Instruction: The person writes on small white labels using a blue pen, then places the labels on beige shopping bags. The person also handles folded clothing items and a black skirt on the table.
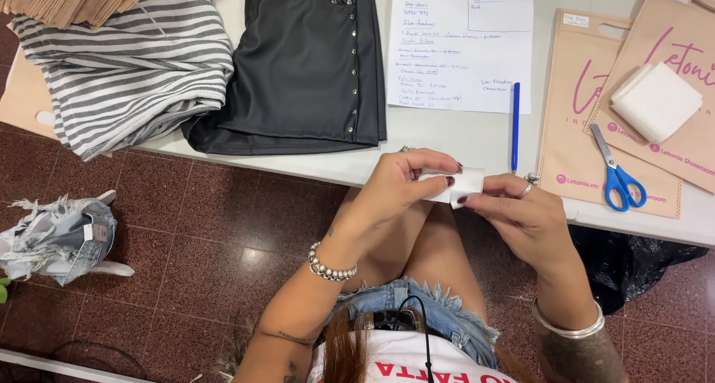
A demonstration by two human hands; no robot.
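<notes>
Both hands meet just off the near edge of the white table (462, 141), over the person's lap, and between them they pinch a small white piece of paper or label (463, 182). The left hand (398, 186) closes on it from the left, thumb and fingertips gripping its left end; the right hand (514, 208) closes on its right end, with a ring on one finger. A beaded bracelet (331, 267) sits on the left wrist and a plain silver bangle (570, 327) on the right. On the table just beyond the hands lies a blue pen (515, 126), pointing away from the person, beside a handwritten sheet of paper (462, 52). To the right of the pen lie two beige bags with pink lettering (577, 107), overlapping; blue-handled scissors (614, 174) rest across them, and a folded white wad (655, 100) sits on the upper bag. To the left of the sheet lies a folded black garment with metal studs (305, 70), touching a grey-and-white striped garment (134, 63) whose edge hangs over the table. A stack of tan bags (71, 0) rests at the far left corner. Down on the red tiled floor (194, 227), well to the left, lies a frayed denim piece (59, 238).
</notes>
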